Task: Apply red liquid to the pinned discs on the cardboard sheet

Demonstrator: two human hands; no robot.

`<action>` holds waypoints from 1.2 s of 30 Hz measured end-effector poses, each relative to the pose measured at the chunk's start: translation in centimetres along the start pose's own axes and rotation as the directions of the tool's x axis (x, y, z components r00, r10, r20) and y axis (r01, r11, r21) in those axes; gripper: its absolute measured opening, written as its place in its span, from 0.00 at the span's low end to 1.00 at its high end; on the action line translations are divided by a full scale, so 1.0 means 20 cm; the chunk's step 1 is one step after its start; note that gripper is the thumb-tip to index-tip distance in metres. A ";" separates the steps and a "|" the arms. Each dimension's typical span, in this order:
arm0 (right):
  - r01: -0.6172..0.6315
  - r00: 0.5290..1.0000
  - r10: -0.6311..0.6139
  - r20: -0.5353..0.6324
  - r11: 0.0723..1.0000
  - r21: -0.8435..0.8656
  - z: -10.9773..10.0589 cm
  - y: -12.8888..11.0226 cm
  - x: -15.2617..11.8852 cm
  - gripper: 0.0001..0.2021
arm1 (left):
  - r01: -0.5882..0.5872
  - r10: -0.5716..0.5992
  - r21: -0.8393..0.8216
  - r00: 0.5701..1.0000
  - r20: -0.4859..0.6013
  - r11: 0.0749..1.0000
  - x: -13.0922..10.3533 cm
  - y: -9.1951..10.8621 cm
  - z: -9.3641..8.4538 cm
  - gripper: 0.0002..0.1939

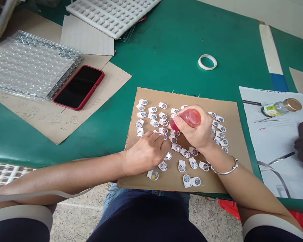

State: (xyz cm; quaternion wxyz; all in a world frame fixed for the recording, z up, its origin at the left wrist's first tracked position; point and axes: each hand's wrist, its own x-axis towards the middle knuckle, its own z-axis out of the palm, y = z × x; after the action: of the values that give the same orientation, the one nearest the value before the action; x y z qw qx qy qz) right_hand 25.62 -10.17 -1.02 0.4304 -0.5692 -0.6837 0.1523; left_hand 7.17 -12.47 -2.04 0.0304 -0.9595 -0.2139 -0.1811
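Observation:
Many small round metallic parts on white tabs (186,153) lie in rough rows on a brown cardboard sheet (232,134). My right hand (198,131) is wrapped round a red squeeze bottle (190,117), tilted with its tip down and to the left over the parts. My left hand (147,151) rests low over the cardboard, left of the bottle, fingers bent together. A thin tool with a yellowish end (153,176) sticks out below my left hand; its upper part is hidden by the fingers.
A red-cased phone (79,87) and a clear plastic tray (32,67) lie at the left. A white tray (113,15) is at the back. A tape roll (207,62) sits behind the cardboard. At the right, a small jar (281,107) and tweezers (281,158) lie on paper (257,134).

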 end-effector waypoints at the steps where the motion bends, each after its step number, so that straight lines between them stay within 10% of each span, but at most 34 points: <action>1: 0.000 1.000 0.000 -0.002 1.000 0.003 0.00 0.00 0.00 0.13 | 0.000 0.000 0.001 1.000 -0.003 1.000 0.00 0.00 0.00 0.09; 24: 0.096 0.995 -0.097 -0.009 0.995 -0.030 0.00 -0.01 0.00 0.13 | 0.111 -0.104 -0.282 0.994 0.038 0.953 0.00 -0.09 0.00 0.07; 36: -0.124 0.991 0.114 0.072 0.979 0.160 -0.24 -0.09 -0.02 0.24 | 0.225 -0.227 -0.531 0.972 0.063 0.817 0.00 -0.17 -0.02 0.06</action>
State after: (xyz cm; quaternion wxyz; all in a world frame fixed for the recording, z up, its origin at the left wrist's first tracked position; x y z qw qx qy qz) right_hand 28.05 -12.34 2.83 0.4442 -0.5667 -0.6469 0.2512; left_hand 5.60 -9.41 -1.76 -0.2592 -0.8973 -0.2673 -0.2373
